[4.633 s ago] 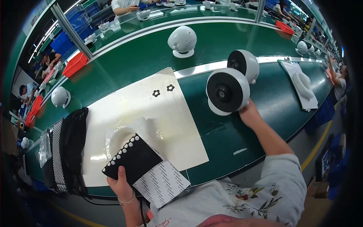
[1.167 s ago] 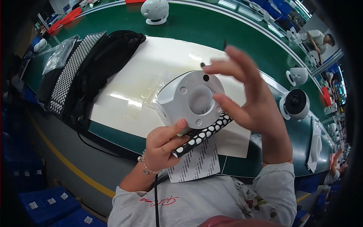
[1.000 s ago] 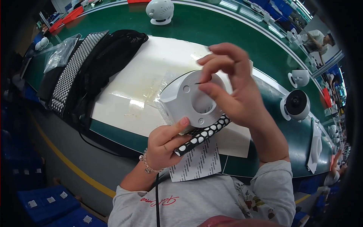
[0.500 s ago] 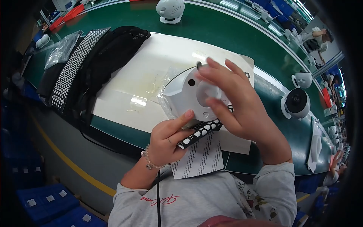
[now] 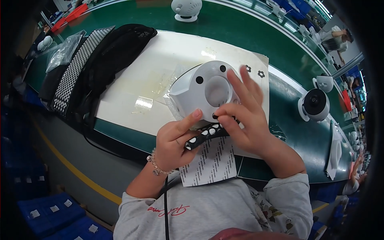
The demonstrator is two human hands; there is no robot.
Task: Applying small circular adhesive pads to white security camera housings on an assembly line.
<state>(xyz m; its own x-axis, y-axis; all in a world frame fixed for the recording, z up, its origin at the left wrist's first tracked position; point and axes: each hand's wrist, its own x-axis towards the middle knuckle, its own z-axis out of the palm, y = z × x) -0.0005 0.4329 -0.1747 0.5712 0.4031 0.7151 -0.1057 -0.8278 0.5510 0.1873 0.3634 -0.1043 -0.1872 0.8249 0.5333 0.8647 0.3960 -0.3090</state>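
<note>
A white rounded plastic housing (image 5: 186, 100) lies tilted on the worktable, its underside toward me, with a round hollow in it. Two black round pads (image 5: 199, 80) sit on that face above the hollow. My left hand (image 5: 174, 142) grips a bent sheet of black foam pads (image 5: 205, 135) with white round gaps, its thumb or forefinger tip touching the housing's lower edge. Between thumb and forefinger, my right hand (image 5: 248, 128) pinches a small black round pad (image 5: 215, 116) against the housing's lower face; its other fingers are raised.
White card (image 5: 132, 84) covers the green table (image 5: 108, 20). A black mesh bag (image 5: 124, 56) and clear plastic wrapping (image 5: 64, 56) lie at left. White fan-like units stand at the back (image 5: 187, 9) and right (image 5: 314, 105). Blue bins (image 5: 52, 212) stand low at left.
My right hand has come down and left to the housing's lower face, where it pinches a black pad. The upper right pad on the housing now shows. My left hand stays nearly still.
</note>
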